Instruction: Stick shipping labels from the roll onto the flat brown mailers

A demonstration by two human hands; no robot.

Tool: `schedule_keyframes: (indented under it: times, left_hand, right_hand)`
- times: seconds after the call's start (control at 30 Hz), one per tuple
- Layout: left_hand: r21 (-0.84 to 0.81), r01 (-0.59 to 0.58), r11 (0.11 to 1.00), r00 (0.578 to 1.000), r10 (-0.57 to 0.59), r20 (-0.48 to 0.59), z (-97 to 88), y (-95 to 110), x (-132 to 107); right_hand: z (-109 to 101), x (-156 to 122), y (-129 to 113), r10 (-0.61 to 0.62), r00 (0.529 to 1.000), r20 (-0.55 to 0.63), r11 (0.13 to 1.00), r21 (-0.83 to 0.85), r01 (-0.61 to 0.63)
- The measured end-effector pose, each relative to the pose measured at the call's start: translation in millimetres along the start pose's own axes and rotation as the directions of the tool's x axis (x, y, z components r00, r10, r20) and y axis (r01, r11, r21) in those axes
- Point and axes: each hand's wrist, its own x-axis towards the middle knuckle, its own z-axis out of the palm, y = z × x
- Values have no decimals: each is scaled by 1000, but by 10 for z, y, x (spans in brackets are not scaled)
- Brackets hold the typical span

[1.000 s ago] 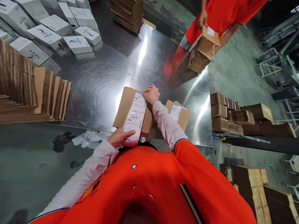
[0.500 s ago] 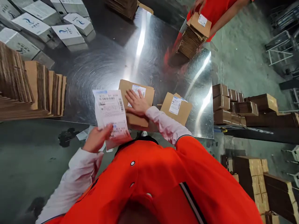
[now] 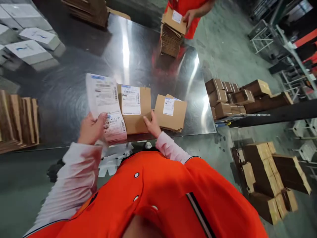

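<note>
My left hand is closed around a strip of printed shipping labels, with the thumb on top. The strip hangs over the left side of a flat cardboard box. That box bears a white shipping label on its upper part. At the box's right edge is my right hand, its thumb over the cardboard and the other fingers along the edge. Just right of it lies a small pile of flat cardboard boxes, the top one also labelled.
Across the metal table, a person in red handles a stack of flat boxes. White boxes and upright cardboard stand at left. Tied cardboard bundles are at right, with more cardboard on the floor.
My right hand has slid off the label to the box's right edge, leaving the label uncovered and smooth. The label strip has shifted left with my left hand as the view turned.
</note>
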Motion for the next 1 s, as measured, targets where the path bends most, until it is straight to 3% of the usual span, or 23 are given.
schedule_keyframes:
  times: [0.1, 0.17, 0.23, 0.27, 0.33, 0.4, 0.47, 0.5, 0.57, 0.67, 0.77, 0.87, 1.0]
  left_hand:
    - [-315, 92, 945, 996, -90, 24, -149, 227, -272]
    - [-348, 55, 936, 997, -73, -39, -192, 272, -396]
    - [-283, 34, 959, 992, -67, -110, -174, 228, -477]
    - [-252, 33, 967, 990, -66, -124, -145, 189, -511]
    - [-234, 54, 971, 995, -72, -71, -59, 116, -583]
    - [-229, 113, 967, 991, -94, 93, 30, 83, -657]
    - [-256, 132, 958, 972, -75, 222, 84, 88, -707]
    - [-292, 104, 951, 973, -36, 230, 92, 96, -715]
    - [-386, 10, 923, 992, 40, 119, 78, 96, -697]
    - [-419, -21, 908, 999, 3, -42, 46, 31, -626]
    - [-393, 59, 918, 994, -88, -57, 101, -83, -574]
    - [-436, 98, 894, 987, -145, -76, 254, -178, -544]
    - [-435, 68, 898, 980, -142, -139, 427, -240, -490]
  right_hand:
    - [-656, -45, 164, 76, 986, -150, 985, 163, -51]
    - [-1094, -78, 238, 201, 948, -249, 979, 68, -190]
    - [-1298, -87, 209, 288, 904, -315, 943, -68, -324]
    - [-1275, -86, 148, 298, 909, -291, 936, -97, -338]
    - [-1001, -97, -46, 244, 967, -80, 970, 1, -244]
    - [-548, -158, -272, 75, 982, 174, 953, 276, -122]
    - [-112, -275, -458, -36, 969, 243, 865, 493, -91]
    - [50, -341, -524, -56, 965, 255, 835, 541, -95]
    - [222, -444, -608, -75, 947, 313, 836, 537, -111]
    - [176, -420, -701, -97, 931, 353, 911, 408, -60]
    - [20, -227, -818, -144, 949, 279, 961, 267, 67]
    - [-52, -71, -885, -178, 929, 324, 983, 102, 152]
    - [-4, -24, -845, -87, 922, 376, 996, 24, 84]
